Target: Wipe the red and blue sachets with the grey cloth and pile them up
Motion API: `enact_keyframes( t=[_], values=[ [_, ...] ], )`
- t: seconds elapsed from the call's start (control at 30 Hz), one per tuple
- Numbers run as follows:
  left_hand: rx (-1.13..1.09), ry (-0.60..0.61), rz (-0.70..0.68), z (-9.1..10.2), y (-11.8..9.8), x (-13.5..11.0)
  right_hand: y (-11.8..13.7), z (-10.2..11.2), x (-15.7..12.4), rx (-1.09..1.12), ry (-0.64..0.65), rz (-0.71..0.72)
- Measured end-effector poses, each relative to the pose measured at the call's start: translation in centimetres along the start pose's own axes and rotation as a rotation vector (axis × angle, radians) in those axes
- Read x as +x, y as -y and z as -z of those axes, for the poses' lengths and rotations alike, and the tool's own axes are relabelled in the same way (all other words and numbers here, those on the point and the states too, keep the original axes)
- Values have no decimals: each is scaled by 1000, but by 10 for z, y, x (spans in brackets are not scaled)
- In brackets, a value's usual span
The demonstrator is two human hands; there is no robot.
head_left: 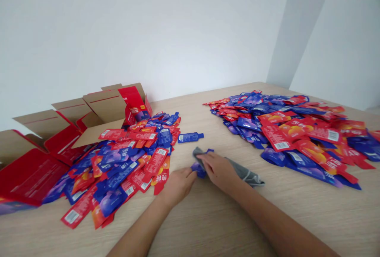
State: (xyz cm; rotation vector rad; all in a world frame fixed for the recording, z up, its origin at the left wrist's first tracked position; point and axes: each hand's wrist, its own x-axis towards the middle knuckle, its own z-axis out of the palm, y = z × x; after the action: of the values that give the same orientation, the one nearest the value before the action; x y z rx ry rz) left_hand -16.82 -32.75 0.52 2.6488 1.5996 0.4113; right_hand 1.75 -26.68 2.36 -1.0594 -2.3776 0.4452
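In front of me, my left hand (179, 184) is closed, its fingertips pinching the edge of a blue sachet (200, 173). My right hand (219, 171) is closed on a folded grey cloth (242, 171), pressing one end of it over that sachet. Cloth and fingers cover much of the sachet. Just beyond the hands another blue sachet (190, 137) lies alone, its barcode side up. A heap of mixed red and blue sachets (124, 166) spreads to the left of my left hand.
Open red cartons (26, 174) with brown flaps raised stand in a row along the left. A larger heap of red and blue sachets (285, 126) covers the right side of the wooden table (190, 225). Behind rises a white wall (178, 31).
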Motion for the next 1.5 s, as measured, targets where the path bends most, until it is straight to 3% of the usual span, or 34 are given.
enact_keyframes(
  t=[0.1, 0.2, 0.33, 0.47, 0.63, 0.73, 0.8, 0.87, 0.97, 1.07, 1.17, 1.33, 1.43, 1.5],
  values=[
    [72, 66, -77, -6, -3, 1, 4, -7, 2, -163, 183, -74],
    [26, 49, -48, -4, -3, 1, -7, -4, 8, -280, 200, -219],
    [-176, -82, 75, 3, 0, -1, -19, -1, 10, -290, 172, -252],
    [-555, -418, 427, 17, 17, 8, -24, -1, 8, -153, 95, -308],
    [-1207, -870, 797, 57, 73, 26, -29, -4, 7, -50, 56, -284],
    [-1366, -1093, 987, 76, 100, 32, -29, -7, 7, -50, 43, -272],
    [-1384, -1035, 1031, 72, 105, 39, -28, -8, 7, -57, 47, -268],
    [-1288, -791, 984, 55, 101, 50, -26, -8, 6, -68, 61, -264],
    [-920, -432, 797, 20, 88, 76, -24, -7, 6, -83, 78, -266],
    [-438, -226, 597, -3, 80, 103, -23, -5, 6, -69, 67, -272],
    [-132, -80, 491, -7, 76, 119, -24, -5, 6, -27, 36, -282],
    [-212, -54, 459, -1, 54, 115, -24, -4, 6, 35, -129, -244],
    [-670, 27, 588, -10, 31, 98, -16, -7, 4, 46, -183, -132],
    [-971, 82, 649, -18, 18, 85, -8, -11, 2, 11, -106, -52]
  ],
)
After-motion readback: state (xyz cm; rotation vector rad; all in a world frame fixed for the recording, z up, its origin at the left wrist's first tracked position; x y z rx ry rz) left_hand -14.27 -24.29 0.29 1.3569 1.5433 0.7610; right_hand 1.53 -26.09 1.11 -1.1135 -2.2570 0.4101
